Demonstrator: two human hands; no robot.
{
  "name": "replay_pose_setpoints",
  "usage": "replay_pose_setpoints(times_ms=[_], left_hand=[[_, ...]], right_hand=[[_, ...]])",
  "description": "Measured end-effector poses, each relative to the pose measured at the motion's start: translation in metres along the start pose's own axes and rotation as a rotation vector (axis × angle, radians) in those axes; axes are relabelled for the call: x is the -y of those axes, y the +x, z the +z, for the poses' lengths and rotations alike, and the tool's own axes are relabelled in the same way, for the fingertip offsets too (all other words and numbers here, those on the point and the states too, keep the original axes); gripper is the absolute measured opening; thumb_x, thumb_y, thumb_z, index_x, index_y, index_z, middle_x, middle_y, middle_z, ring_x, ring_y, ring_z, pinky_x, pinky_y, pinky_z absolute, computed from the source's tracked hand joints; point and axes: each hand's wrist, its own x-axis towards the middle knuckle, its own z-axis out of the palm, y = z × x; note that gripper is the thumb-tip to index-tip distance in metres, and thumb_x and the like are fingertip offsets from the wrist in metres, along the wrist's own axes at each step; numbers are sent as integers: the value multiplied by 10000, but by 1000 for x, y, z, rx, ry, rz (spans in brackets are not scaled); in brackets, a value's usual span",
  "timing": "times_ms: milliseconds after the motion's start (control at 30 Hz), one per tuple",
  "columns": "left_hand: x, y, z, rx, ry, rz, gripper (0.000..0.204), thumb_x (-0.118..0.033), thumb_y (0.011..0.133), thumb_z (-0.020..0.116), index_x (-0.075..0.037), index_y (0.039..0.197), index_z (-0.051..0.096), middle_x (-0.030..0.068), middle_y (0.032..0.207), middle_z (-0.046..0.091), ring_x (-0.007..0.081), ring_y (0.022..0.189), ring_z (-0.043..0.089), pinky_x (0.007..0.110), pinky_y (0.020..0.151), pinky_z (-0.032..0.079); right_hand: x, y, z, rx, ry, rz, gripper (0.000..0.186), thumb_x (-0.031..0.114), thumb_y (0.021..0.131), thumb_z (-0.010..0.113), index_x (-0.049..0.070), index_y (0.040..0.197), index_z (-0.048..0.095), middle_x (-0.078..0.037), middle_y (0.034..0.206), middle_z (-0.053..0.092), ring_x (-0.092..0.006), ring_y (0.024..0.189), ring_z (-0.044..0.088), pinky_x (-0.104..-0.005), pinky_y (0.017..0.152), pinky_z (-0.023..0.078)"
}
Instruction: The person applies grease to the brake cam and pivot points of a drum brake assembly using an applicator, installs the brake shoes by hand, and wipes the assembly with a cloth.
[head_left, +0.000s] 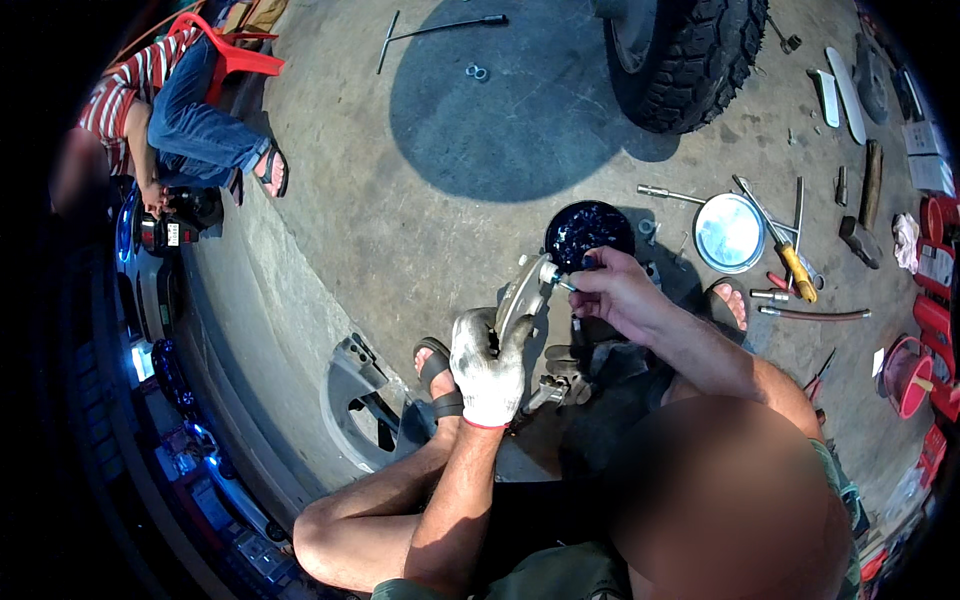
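Observation:
My left hand [488,370], in a soiled white glove with a red cuff, is closed around a curved metal part [518,296] that looks like a brake shoe. It holds the part tilted, its upper end pointing away from me. My bare right hand [615,292] is closed in a pinch at that upper end, on a small bluish metal pin [563,284]. Dark grease shows on a fingertip of this hand. Just beyond stands a round tub of dark blue grease [575,228]. Below my hands are dark metal assembly parts [565,388], partly shaded.
A large knobby tyre [690,75] stands ahead. To the right lie a round shiny lid [728,233], a yellow-handled screwdriver [798,275], a hammer [862,240] and a brown hose [815,314]. A grey cover [345,410] lies left. Another person [180,110] sits far left by a red chair [240,60].

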Motion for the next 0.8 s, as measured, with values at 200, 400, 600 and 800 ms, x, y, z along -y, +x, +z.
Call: replay_pose_setpoints(times_ms=[200,400,600,800], left_hand=[[1,-6,6,30,-64,-66,295,-192,833,781,-12,987,606,95,848,648,177,729,615,304,674,493],[-2,-4,8,20,11,1,278,-170,837,774,-7,983,603,93,845,641,173,728,610,304,679,491],[9,-7,17,-40,2,-49,297,-182,846,769,15,1000,608,101,841,662,161,710,611,296,667,492],[13,8,3,-64,-421,-353,305,-202,848,762,22,1009,630,98,885,681,146,741,599,299,663,486]], right_hand=[[-13,-1,4,-49,-1190,-1032,278,-31,894,599,52,1070,400,-80,900,551,-199,755,653,-361,667,556],[-1,4,2,-44,-167,-126,265,3,917,581,54,1085,383,-93,881,574,-172,720,649,-296,604,547],[-13,4,0,-99,-671,-459,296,0,882,599,25,1112,413,-76,782,590,-155,688,642,-322,602,528],[1,-18,-10,-64,-734,-512,307,-17,868,615,39,1078,398,-61,797,566,-125,677,621,-275,559,506]])
